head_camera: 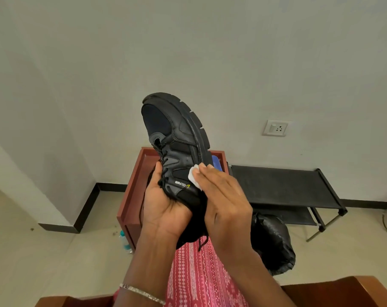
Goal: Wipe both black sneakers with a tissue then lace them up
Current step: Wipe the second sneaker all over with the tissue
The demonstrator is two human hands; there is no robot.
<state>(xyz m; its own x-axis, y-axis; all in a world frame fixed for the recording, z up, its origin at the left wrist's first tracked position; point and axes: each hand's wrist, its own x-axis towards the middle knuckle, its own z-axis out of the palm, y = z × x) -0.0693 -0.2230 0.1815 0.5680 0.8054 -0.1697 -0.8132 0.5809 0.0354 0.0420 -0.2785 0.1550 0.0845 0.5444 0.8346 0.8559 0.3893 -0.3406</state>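
A black sneaker (177, 134) is held up in the air, toe pointing away, its sole turned to the right. My left hand (163, 202) grips it around the heel and collar, thumb along the laces. My right hand (221, 196) presses a small white tissue (193, 177) flat against the side of the sneaker near the white lettering, fingers straight. A loose lace end (201, 243) hangs below the heel. The second sneaker is not clearly visible; a dark shape sits behind my left hand on the table.
A low reddish-brown table (130, 196) stands ahead, with a blue object (217, 162) on it. A black rack (285, 187) is to the right, a black plastic bag (274, 240) beside it. A bottle (125, 240) lies on the floor. Pink patterned fabric (199, 278) covers my lap.
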